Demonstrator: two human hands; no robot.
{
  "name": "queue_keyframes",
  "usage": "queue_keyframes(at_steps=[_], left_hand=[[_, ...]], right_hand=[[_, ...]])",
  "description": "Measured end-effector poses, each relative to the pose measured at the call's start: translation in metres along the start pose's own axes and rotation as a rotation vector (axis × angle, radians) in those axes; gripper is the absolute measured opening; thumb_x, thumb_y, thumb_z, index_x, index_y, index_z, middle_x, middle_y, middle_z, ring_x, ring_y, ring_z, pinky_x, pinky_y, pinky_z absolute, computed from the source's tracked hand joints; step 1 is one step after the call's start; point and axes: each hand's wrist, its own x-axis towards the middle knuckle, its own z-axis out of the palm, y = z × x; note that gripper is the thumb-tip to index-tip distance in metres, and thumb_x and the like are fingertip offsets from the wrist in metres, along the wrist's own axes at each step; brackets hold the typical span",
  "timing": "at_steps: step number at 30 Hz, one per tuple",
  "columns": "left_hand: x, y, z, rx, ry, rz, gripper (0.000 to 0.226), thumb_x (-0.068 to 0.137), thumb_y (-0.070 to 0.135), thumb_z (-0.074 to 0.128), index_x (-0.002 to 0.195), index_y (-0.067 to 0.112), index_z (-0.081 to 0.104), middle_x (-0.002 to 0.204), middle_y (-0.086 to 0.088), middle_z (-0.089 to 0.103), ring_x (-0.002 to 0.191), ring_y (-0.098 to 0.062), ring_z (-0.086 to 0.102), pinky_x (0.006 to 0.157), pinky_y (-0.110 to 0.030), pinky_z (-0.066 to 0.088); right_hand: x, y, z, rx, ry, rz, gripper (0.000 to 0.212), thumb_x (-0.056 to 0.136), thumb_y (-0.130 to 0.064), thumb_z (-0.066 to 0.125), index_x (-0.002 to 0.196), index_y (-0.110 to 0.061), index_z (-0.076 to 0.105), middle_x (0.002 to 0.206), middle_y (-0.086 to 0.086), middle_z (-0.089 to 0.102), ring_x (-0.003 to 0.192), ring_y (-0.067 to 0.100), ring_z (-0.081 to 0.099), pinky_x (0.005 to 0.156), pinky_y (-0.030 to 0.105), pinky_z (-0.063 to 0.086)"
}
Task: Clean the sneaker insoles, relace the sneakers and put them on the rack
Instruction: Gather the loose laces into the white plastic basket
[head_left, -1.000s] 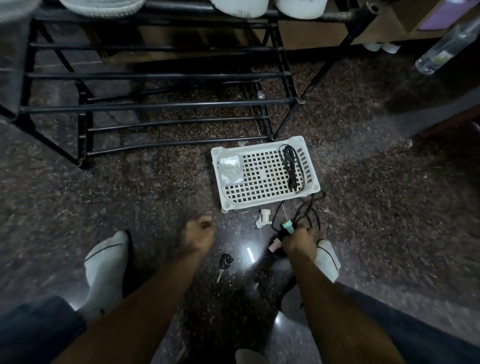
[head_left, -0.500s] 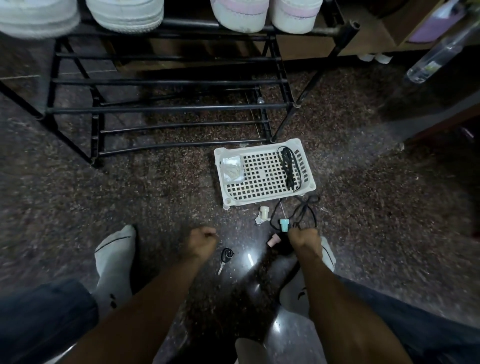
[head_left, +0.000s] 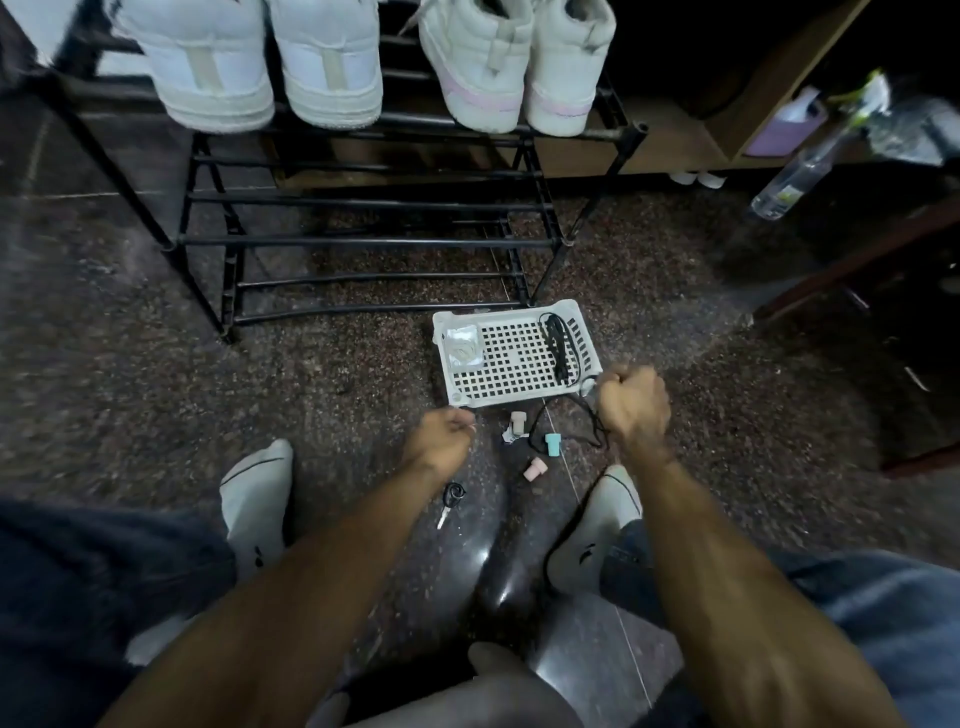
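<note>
On the speckled floor, a white lattice basket (head_left: 519, 358) lies before the black rack (head_left: 363, 241); right hand (head_left: 631, 402) grips a black lace (head_left: 589, 426), left hand (head_left: 441, 441) fisted, contents unclear.

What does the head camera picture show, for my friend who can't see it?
Four white sneakers stand on top of a black rack. Below, a seated person's left hand and right hand, both curled, reach toward a white basket on the floor.

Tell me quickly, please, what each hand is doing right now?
Left hand: curled, nothing visibly held.
Right hand: fist gripping a black lace.
</note>
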Motion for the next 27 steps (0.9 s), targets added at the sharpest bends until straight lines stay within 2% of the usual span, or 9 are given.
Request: queue_keyframes(at_steps=[2,4,7,9,12,16,22,25,27], left_hand=[[-0.006,0.02,0.0,-0.009,-0.019,0.111,0.032,0.091,0.002,0.058,0.121,0.009,0.063,0.121,-0.01,0.065,0.102,-0.021,0.062,0.081,-0.019,0.052],[-0.018,0.042,0.0,-0.073,-0.12,0.187,0.05,0.09,-0.004,0.059,0.135,0.014,0.052,0.131,-0.003,0.054,0.104,-0.014,0.055,0.065,-0.009,0.049],[-0.032,0.072,0.004,-0.088,-0.245,0.304,0.064,0.087,-0.002,0.063,0.143,0.022,0.044,0.133,0.007,0.048,0.117,-0.012,0.048,0.091,-0.02,0.048],[-0.037,0.083,0.009,-0.097,-0.311,0.325,0.048,0.087,0.002,0.065,0.132,0.017,0.055,0.127,-0.002,0.06,0.109,-0.014,0.055,0.097,-0.028,0.042],[-0.045,0.084,0.009,-0.044,-0.386,0.306,0.02,0.093,0.011,0.061,0.111,0.013,0.067,0.112,-0.006,0.069,0.101,-0.014,0.062,0.099,-0.031,0.044],[-0.055,0.069,-0.001,-0.07,-0.414,0.276,0.018,0.096,0.011,0.055,0.112,0.015,0.062,0.092,-0.001,0.072,0.094,-0.006,0.065,0.1,-0.034,0.041],[-0.053,0.054,-0.008,-0.116,-0.352,0.258,0.061,0.09,0.005,0.062,0.142,0.027,0.04,0.099,-0.014,0.072,0.109,-0.025,0.064,0.105,-0.043,0.042],[-0.051,0.048,-0.011,-0.104,-0.306,0.223,0.047,0.094,0.002,0.056,0.138,0.014,0.045,0.086,-0.011,0.069,0.085,-0.021,0.068,0.088,-0.032,0.055],[-0.047,0.045,-0.017,-0.004,-0.26,0.22,0.023,0.095,0.009,0.057,0.118,0.007,0.06,0.078,-0.008,0.068,0.075,-0.019,0.067,0.085,-0.03,0.056]], right_hand=[[0.004,-0.011,-0.013,0.044,-0.253,-0.132,0.029,0.082,-0.011,0.048,0.058,-0.019,0.063,0.055,-0.006,0.055,0.055,0.018,0.052,0.059,0.025,0.043],[-0.003,-0.026,-0.027,0.08,-0.445,-0.227,0.038,0.085,-0.001,0.049,0.051,-0.016,0.052,0.045,-0.006,0.045,0.044,0.009,0.037,0.052,0.023,0.031],[-0.013,-0.053,-0.041,0.174,-0.61,-0.331,0.033,0.086,0.001,0.046,0.055,-0.009,0.049,0.048,0.002,0.045,0.046,0.013,0.029,0.047,0.025,0.023],[-0.016,-0.065,-0.048,0.243,-0.651,-0.378,0.022,0.075,-0.006,0.048,0.053,-0.007,0.05,0.044,0.001,0.047,0.04,0.013,0.026,0.041,0.022,0.016],[-0.019,-0.076,-0.058,0.356,-0.563,-0.393,0.014,0.069,-0.004,0.045,0.057,0.002,0.05,0.045,0.005,0.049,0.033,0.006,0.025,0.035,0.015,0.016],[-0.015,-0.075,-0.067,0.512,-0.305,-0.352,0.019,0.067,0.001,0.043,0.066,0.016,0.054,0.061,0.013,0.041,0.036,0.007,0.031,0.037,0.017,0.026],[-0.002,-0.055,-0.068,0.446,-0.044,-0.209,0.029,0.076,-0.002,0.048,0.051,-0.014,0.053,0.043,-0.001,0.046,0.038,0.008,0.037,0.047,0.025,0.032],[0.005,-0.05,-0.074,0.431,0.079,-0.1,0.023,0.074,-0.012,0.051,0.053,-0.016,0.06,0.05,-0.003,0.057,0.048,0.014,0.051,0.054,0.029,0.044],[0.008,-0.046,-0.082,0.441,0.187,-0.016,0.02,0.069,-0.021,0.049,0.061,-0.021,0.067,0.063,-0.001,0.067,0.064,0.022,0.064,0.066,0.034,0.055]])
